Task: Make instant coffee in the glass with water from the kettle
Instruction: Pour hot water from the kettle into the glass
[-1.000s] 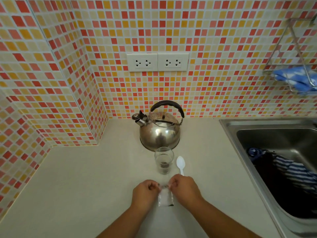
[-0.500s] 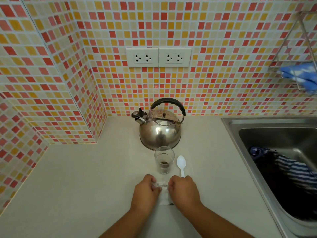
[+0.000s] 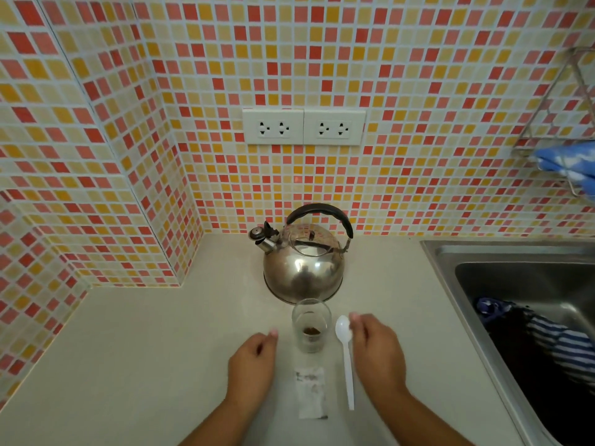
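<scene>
Lengthwise, spoon [image 3: 346,358] lies bowl toward kettle [image 3: 303,265] beside glass [image 3: 311,325]; both hands [image 3: 252,365] [image 3: 376,352] open, empty.

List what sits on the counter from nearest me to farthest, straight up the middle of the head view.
Sachet → glass with coffee powder at the bottom → kettle → wall sockets.

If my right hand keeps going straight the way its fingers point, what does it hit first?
Probably the shiny steel kettle: the right hand points up-left, its fingertips beside the white plastic spoon's bowl. Height is unclear, so it may brush that first.
</scene>
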